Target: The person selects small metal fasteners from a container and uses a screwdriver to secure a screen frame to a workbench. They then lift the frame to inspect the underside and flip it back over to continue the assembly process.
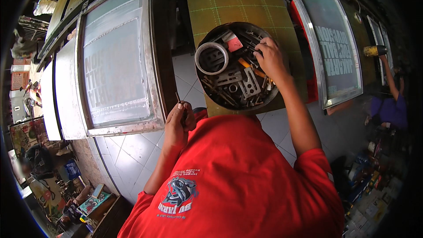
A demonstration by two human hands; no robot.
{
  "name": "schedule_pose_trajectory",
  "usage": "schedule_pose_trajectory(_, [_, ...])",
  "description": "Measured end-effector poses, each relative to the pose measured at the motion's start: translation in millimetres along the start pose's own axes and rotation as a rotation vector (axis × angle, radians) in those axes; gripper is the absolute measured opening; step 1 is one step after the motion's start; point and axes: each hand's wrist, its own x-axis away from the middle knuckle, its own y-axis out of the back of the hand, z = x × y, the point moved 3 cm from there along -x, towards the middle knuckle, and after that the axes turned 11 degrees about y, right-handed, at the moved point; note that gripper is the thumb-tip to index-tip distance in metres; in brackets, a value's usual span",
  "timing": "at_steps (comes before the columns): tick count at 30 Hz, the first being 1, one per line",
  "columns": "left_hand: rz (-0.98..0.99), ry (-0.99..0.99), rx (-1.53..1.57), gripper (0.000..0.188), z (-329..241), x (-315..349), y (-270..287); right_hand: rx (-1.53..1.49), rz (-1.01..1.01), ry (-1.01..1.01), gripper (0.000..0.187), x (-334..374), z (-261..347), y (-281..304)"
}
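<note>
Yellow-green gridded board (235, 1), tiled floor (136, 152) below. Framed screens (332, 46) both sides. Round tin (210, 35) of metal parts (251, 91) on board; grey ring (211, 73) covers some. Left hand (179, 118) grips thin rod (178, 97); right hand (270, 60) narrow over tin, grip contents unclear.

Lighting, as I receive it: brightest at far left, pale panel (49, 101) nearly white; glare on floor tiles (136, 147); lower right dim. Quality: I see centre fairly sharp, rim soft; fisheye, black corners, screen frame (125, 129) bowed.
</note>
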Motion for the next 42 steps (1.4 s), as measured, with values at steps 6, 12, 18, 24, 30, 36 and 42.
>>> schedule_pose_trajectory(6, [-0.007, 0.021, -0.004, 0.024, -2.2, -4.4, -2.3, 0.073, 0.082, 0.014, 0.012, -6.6, 6.8, 6.6])
schedule_pose_trajectory(12, [-0.012, 0.028, -0.001, 0.024, -4.0, -9.7, -1.1, -0.206, 0.057, -0.186, 0.012, -1.4, 5.1, 27.4])
schedule_pose_trajectory(18, [0.025, 0.023, -0.065, 0.023, -7.2, -15.0, -9.4, -0.833, 0.060, -0.454, 0.023, 23.4, 8.3, 30.4])
schedule_pose_trajectory(24, [-0.036, -0.384, -0.795, 0.018, -13.7, -18.0, -42.0, -0.820, 0.042, -0.490, 0.023, 44.3, 13.1, 28.9])
schedule_pose_trajectory(30, [0.203, -0.716, -1.661, 0.031, -5.6, -46.9, -108.5, -1.263, -0.262, -0.621, 0.010, 51.3, 10.2, 31.5])
schedule_pose_trajectory(36, [0.107, -0.757, -2.017, 0.029, 15.0, -90.5, -134.5, -1.029, -0.287, -0.636, 0.016, 58.3, 14.8, 41.9])
schedule_pose_trajectory(42, [0.160, -0.754, -1.989, 0.040, -3.8, -99.8, -131.2, -1.009, -0.335, -0.680, 0.018, 70.8, 18.3, 50.3])
